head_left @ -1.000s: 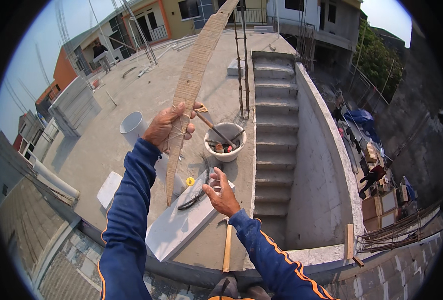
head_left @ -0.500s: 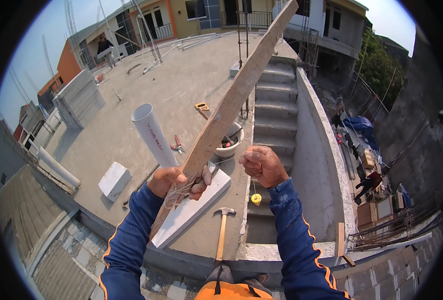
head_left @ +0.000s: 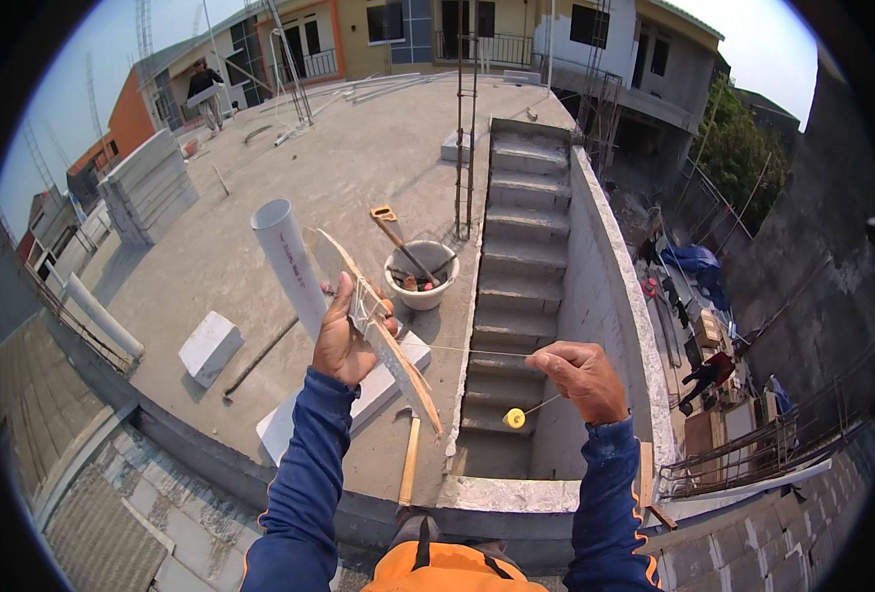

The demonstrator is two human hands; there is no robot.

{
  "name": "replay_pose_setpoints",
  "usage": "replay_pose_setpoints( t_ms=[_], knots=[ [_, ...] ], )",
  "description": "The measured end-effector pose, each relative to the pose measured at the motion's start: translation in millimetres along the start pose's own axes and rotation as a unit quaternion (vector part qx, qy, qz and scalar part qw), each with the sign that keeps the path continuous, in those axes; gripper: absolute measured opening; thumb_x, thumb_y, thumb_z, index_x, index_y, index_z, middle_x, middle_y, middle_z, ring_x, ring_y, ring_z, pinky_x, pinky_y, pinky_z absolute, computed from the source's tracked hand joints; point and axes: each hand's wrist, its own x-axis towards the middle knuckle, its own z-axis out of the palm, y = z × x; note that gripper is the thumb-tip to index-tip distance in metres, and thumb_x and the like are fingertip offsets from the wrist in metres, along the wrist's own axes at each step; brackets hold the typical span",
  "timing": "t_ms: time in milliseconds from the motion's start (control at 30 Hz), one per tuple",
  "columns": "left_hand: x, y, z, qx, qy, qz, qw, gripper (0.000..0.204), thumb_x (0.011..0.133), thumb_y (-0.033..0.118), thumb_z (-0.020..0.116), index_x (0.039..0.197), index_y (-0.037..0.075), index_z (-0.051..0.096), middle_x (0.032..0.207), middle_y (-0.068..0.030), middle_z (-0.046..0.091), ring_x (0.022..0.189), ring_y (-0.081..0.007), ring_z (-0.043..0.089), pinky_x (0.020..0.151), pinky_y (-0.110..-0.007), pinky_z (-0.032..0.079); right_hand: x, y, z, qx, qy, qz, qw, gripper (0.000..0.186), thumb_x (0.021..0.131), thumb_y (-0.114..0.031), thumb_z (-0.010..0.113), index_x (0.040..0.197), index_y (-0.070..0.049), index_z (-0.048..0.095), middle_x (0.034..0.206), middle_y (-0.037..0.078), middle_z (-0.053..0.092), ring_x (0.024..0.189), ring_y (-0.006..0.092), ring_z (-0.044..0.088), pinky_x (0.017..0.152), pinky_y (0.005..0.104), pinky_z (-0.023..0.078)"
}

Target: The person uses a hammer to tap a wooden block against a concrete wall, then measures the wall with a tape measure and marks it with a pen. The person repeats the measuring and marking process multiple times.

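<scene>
My left hand [head_left: 343, 340] grips a thin wooden board [head_left: 403, 380] with string wound around its middle, tilted edge-on. My right hand [head_left: 580, 375] pinches a line stretched from the board; a yellow weight [head_left: 516, 418] dangles on the string below it, over the stairwell. Behind the board stand an upright white pipe [head_left: 284, 257] and a bucket [head_left: 418, 296] of tools with a saw [head_left: 390, 224] sticking out. A hammer [head_left: 409, 464] and a long white slab [head_left: 289, 419] lie beneath my hands, the slab partly hidden.
Concrete stairs [head_left: 521, 257] descend beside me on the right, walled [head_left: 625, 306]. A rebar column [head_left: 465, 168] rises by their edge. A white block [head_left: 210, 347], dark bar [head_left: 260, 358] and stacked blocks [head_left: 146, 187] are on the left. A person [head_left: 203, 89] carries a pale object far back.
The board has swung from upright through diagonal to tilted away and lower. My right hand has closed on the string and drawn it out rightward, the yellow weight now hanging from it.
</scene>
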Motion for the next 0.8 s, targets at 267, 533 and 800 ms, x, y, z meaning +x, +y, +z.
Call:
replay_pose_setpoints(
  t_ms=[267, 533, 800],
  knots=[
    [70.1, -43.9, 47.2, 0.131, 0.033, -0.002, 0.991, 0.038, 0.103, 0.040, 0.060, 0.119, 0.005, 0.057, 0.105, -0.0129, 0.069, 0.094, -0.0225, 0.072, 0.080, -0.040, 0.064, -91.6, 7.2, -36.0, 0.102, -0.137, -0.176, 0.970, 0.032, 0.095, -0.028, 0.074, 0.098, 0.004, 0.079, 0.074, 0.005, 0.071, 0.058, 0.0111, 0.055, 0.052, 0.0269, 0.041],
    [93.3, -46.5, 55.8, -0.045, -0.099, -0.049, 0.993, 0.039, 0.105, 0.037, 0.057, 0.118, 0.001, 0.055, 0.102, -0.0073, 0.067, 0.078, -0.0207, 0.071, 0.076, -0.038, 0.063, -139.8, 9.8, -76.1, 0.005, 0.238, 0.018, 0.971, 0.023, 0.098, -0.019, 0.070, 0.100, 0.003, 0.078, 0.069, 0.004, 0.067, 0.052, 0.0076, 0.048, 0.049, 0.0259, 0.035],
    [150.0, -114.4, 100.3, 0.002, 0.109, 0.032, 0.994, 0.030, 0.107, 0.027, 0.052, 0.124, 0.004, 0.045, 0.116, -0.0170, 0.065, 0.103, -0.0310, 0.069, 0.091, -0.049, 0.061, -191.7, 5.4, -91.6, 0.006, 0.037, -0.076, 0.996, 0.023, 0.093, -0.017, 0.072, 0.095, 0.005, 0.079, 0.074, 0.015, 0.074, 0.058, 0.0145, 0.062, 0.055, 0.0275, 0.046]
  ],
)
